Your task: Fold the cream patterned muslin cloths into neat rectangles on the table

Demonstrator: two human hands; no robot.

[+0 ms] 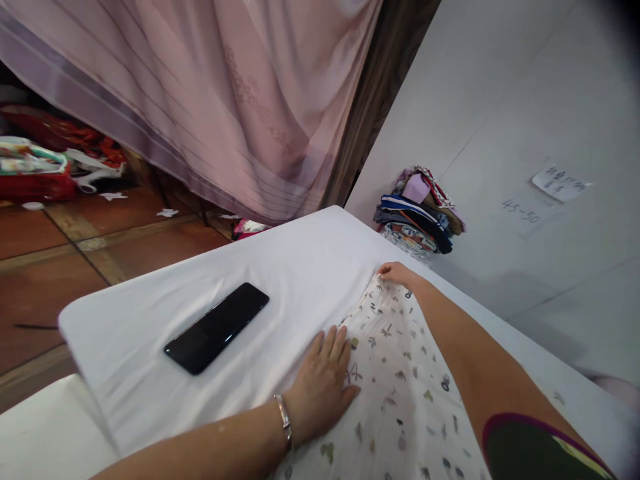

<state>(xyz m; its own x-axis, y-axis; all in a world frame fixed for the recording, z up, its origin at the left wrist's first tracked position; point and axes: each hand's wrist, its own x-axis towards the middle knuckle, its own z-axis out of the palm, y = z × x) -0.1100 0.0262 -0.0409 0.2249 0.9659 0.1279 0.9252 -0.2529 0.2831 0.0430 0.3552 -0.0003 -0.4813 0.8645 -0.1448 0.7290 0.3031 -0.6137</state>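
Note:
A white cloth with small leaf and plant prints [400,380] spreads over the near right part of the white-covered table [310,257]. My left hand [323,383] lies flat on the cloth's left edge, fingers stretched out and a silver bracelet at the wrist. Farther off, my right hand [395,273] pinches the far corner of the cloth between thumb and fingers. From that corner the cloth runs back toward me in soft folds. Its near end is cut off by the bottom of the view.
Left on the table lies a black phone [217,327]. A stack of folded clothes [419,210] stands past the right edge by a pale wall [480,133] with paper notes. Pink curtain [260,100] hangs behind. A red box [35,183] sits on the tiled floor.

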